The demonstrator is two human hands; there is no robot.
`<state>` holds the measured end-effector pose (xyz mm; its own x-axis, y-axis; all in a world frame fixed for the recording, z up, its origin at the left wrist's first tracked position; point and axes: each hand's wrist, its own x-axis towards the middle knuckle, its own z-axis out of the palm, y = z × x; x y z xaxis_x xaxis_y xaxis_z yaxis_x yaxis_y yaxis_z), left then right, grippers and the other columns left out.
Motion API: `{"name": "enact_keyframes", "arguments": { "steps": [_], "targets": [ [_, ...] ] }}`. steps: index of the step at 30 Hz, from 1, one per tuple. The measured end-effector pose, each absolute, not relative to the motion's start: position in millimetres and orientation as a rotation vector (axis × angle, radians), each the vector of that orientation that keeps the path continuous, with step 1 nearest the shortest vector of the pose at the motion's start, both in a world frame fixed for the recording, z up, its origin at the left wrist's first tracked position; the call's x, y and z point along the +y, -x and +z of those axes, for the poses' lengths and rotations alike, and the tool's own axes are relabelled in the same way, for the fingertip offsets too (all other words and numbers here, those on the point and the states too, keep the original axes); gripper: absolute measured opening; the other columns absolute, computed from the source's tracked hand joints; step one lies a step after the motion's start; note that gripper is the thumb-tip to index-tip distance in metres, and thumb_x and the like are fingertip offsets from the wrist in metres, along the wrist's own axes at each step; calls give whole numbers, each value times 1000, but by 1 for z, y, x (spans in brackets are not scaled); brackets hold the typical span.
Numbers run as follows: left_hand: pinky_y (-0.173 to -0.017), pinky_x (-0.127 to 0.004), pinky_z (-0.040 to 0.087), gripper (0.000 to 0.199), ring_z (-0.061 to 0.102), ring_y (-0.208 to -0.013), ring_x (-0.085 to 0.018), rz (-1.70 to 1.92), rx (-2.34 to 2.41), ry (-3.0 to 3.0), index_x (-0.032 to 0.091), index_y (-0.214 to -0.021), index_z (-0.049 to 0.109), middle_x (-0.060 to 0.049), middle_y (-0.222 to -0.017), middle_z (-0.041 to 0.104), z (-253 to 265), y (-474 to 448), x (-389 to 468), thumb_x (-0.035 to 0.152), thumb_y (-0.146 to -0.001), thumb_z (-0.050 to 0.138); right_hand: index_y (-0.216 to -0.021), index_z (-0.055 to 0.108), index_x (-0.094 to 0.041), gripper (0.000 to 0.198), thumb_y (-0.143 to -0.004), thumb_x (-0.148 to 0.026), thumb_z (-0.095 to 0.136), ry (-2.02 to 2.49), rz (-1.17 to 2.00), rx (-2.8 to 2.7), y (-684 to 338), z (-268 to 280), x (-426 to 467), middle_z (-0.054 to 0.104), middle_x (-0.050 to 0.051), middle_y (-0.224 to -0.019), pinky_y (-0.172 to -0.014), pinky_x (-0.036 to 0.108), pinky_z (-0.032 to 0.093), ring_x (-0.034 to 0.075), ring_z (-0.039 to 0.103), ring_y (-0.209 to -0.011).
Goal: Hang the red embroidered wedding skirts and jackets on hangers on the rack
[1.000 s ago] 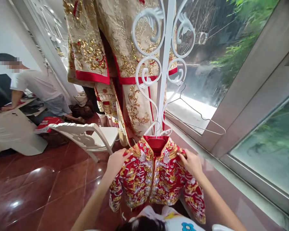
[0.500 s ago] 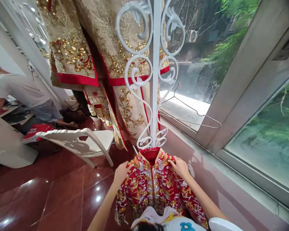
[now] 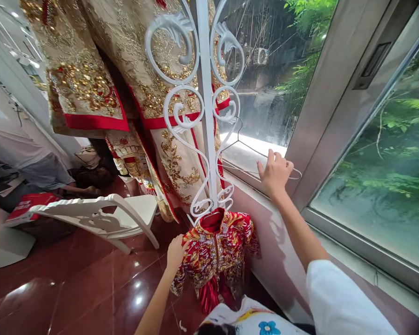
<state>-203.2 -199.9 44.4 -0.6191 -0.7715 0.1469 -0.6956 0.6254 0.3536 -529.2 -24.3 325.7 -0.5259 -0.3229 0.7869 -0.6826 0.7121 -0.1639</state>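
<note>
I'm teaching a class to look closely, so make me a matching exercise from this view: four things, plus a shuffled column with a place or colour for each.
Things:
1. Left hand
2. Right hand
3. Chair
4. Jacket

Places and colours:
A. White, standing on the tiled floor
B. At the wire hanger, in front of the window
C. Red, with gold embroidery
D. At one shoulder of the embroidered garment

Right pairs: 1-D, 2-B, 3-A, 4-C

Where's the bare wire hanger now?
In the head view, the wire hanger is right of the white scrollwork stand, before the window, with the right hand near its right end.
</note>
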Motion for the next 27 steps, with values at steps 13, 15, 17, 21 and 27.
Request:
{"name": "enact_keyframes", "arguments": {
  "steps": [13,15,17,21,27],
  "targets": [
    [-107,-46,36,63,44,-128,-28,-898,-2047,-953,14,-126,46,-18,-134,48,121,216,-170,61,-87,30,-94,74,-24,80,-87,-71,10,-1198,401,-1624,590,479,111,61,5,-57,-60,33,28,12,37,-49],
    [-99,-44,44,73,50,-122,-28,-1168,-1888,-691,17,-131,39,-19,-136,46,185,220,-156,69,-85,19,-94,75,-22,78,-85,-73,18,-1208,529,-1654,573,476,90,59,6,-54,-54,29,27,12,35,-45],
    [-86,-41,53,80,59,-111,-26,-1345,-1787,-422,23,-139,28,-17,-140,43,255,220,-149,74,-81,6,-95,75,-18,70,-87,-70,28,-1232,669,-1674,552,470,56,62,7,-56,-54,28,28,11,41,-45],
    [-62,-31,55,66,65,-70,-15,-1163,-1480,-364,22,-125,40,-12,-112,63,357,210,-172,71,-82,29,-96,74,-16,49,-94,-49,37,-1238,804,-1699,523,465,-12,64,6,-63,-56,25,27,12,52,-52],
    [-52,-20,46,35,48,-49,-6,-644,-1413,-582,9,-82,54,2,-56,53,362,177,-224,42,-90,45,-99,73,-20,34,-92,-39,45,-1350,868,-1781,510,441,-67,67,4,-67,-61,24,28,13,56,-59]
  ]
}}
